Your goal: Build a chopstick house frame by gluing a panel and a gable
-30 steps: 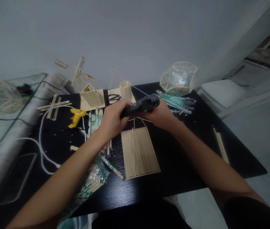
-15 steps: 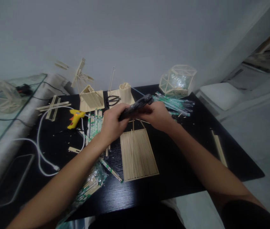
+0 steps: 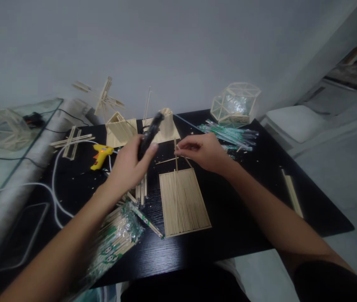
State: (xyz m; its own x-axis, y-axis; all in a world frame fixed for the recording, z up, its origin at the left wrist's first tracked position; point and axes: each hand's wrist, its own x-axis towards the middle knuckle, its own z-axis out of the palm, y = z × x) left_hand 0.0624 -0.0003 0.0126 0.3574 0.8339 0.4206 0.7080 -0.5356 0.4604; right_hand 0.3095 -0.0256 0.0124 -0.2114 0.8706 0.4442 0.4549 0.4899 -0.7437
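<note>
My left hand point(image 3: 130, 164) is wrapped round a black tool point(image 3: 149, 135) that points up and away, over the middle of the black table point(image 3: 244, 218). My right hand point(image 3: 204, 152) pinches a thin wooden stick point(image 3: 175, 156) that stands upright at the far edge of a flat panel of glued sticks point(image 3: 183, 200). Loose sticks lie just beyond the panel. The two hands are apart, with the panel's far edge between them.
A yellow glue gun point(image 3: 100, 155) with a white cable lies at the left. Wrapped chopstick packs point(image 3: 115, 239) lie near the front left, empty wrappers point(image 3: 229, 135) at the back right. Stick models, a stick-frame polyhedron point(image 3: 235, 104) and black scissors stand at the back.
Both hands held the black tool together. Now my right hand has let go and pinches a stick, while my left hand has swung the tool leftward and upright.
</note>
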